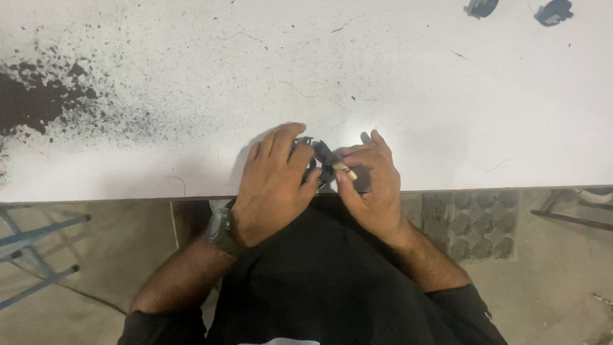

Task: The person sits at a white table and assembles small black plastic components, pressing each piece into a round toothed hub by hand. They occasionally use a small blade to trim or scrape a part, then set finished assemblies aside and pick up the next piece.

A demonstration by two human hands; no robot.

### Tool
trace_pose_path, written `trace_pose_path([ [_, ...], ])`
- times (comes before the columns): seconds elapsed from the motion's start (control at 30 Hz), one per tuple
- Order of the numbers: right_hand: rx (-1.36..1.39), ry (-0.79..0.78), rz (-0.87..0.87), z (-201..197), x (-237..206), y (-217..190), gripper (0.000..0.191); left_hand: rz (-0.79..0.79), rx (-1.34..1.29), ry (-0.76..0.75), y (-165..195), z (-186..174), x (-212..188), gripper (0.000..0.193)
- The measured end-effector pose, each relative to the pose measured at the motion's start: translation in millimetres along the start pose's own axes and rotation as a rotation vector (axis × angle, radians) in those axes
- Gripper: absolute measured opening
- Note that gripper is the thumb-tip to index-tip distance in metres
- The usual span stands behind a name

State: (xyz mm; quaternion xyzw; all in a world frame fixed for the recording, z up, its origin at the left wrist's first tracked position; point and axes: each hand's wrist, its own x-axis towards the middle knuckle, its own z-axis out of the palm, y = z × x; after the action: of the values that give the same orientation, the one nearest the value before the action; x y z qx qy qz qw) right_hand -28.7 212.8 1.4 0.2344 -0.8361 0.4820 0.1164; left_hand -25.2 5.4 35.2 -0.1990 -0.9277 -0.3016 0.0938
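Observation:
My left hand (273,185) and my right hand (372,185) meet at the near edge of a white table (306,70). Between them sits a small black part (322,156), mostly covered by my fingers. The fingers of my left hand curl over its left side. With thumb and fingers, my right hand pinches its right side, where a small pale tan piece (345,168) shows. A dark watch (220,231) is on my left wrist.
Dark powder stains (35,96) spread over the table's left part. Two small black parts (480,7) (553,11) lie at the far right edge. A blue metal frame (32,249) stands on the floor at left, patterned tiles (476,223) at right.

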Motion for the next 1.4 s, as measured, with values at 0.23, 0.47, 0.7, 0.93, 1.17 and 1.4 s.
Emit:
trace_pose_path([
  [0.23,-0.294,-0.023,-0.139,7,4,-10,0.026,-0.068,-0.099,0.082,-10,13,-7,0.018],
  [0.47,-0.299,-0.055,-0.132,6,13,-17,0.027,-0.044,-0.116,0.177,-13,15,-9,0.016],
  [0.7,-0.218,-0.082,-0.081,4,20,-22,0.024,-0.044,-0.165,0.148,-8,19,-7,0.015],
  [0.93,-0.205,-0.094,-0.082,4,20,-20,0.023,-0.081,-0.147,0.193,-10,32,-8,0.011],
  [1.17,-0.225,-0.063,-0.151,7,19,-24,0.027,-0.09,-0.126,0.23,-13,39,-10,0.014],
  [1.4,-0.319,-0.102,-0.181,10,21,-30,0.028,-0.09,-0.159,0.229,-14,37,-12,0.013],
])
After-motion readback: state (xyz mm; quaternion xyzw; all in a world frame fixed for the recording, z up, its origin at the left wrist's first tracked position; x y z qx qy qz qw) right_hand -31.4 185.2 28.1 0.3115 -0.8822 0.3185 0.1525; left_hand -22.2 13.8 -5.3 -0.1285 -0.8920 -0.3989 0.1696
